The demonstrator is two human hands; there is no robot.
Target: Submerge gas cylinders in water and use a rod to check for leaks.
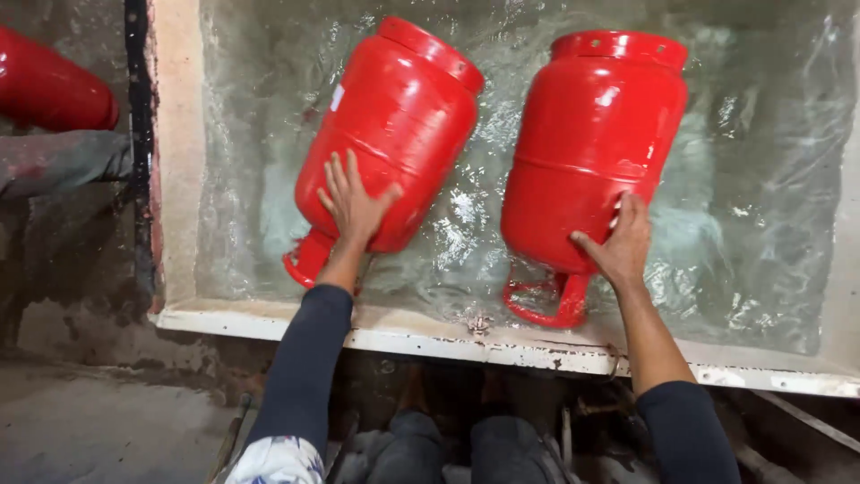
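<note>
Two red gas cylinders float on their sides in a water-filled tank (179,179). My left hand (352,204) lies flat with fingers spread on the lower body of the left cylinder (394,116), which tilts to the right. On the near shoulder of the right cylinder (591,134), my right hand (621,244) presses, just above its red handle ring (546,300). Both cylinders' base rings point away from me. The water around them is rippled.
The tank's white, chipped front rim (502,345) runs across below my hands. A third red cylinder (49,85) lies outside the tank at the upper left, above a grey pipe-like bar (63,161). Wet concrete floor (90,421) is at lower left; my knees are under the rim.
</note>
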